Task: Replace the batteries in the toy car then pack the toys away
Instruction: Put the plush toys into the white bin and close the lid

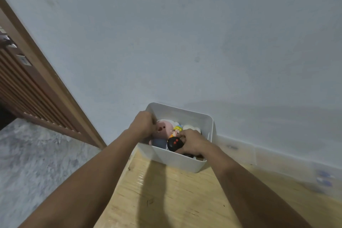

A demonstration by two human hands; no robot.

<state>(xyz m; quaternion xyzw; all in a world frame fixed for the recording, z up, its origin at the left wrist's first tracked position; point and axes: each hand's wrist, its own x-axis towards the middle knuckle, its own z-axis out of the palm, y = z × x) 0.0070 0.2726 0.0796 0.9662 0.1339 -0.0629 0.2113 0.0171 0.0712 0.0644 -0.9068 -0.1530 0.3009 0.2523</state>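
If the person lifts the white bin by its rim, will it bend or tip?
The white bin looks like smooth rigid plastic, so it probably keeps its shape. The left hand grips the left rim and the right hand holds a black toy, so a one-sided lift might tilt it. Toys fill it, so it is likely heavier.

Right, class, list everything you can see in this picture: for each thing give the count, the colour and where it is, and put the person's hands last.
Bin: one, white, at the far end of the table, by the wall.
Pink toy: one, pink, inside the bin, left side.
Blue-grey toy: one, blue-grey, inside the bin, front left.
Small figure: one, yellow and blue, middle of the bin.
Black toy: one, black with red dots, in the bin.
Table: one, light wood, near.
Door: one, brown, left.
Left hand: one, grips the bin's left wall.
Right hand: one, fingers hold the black toy.
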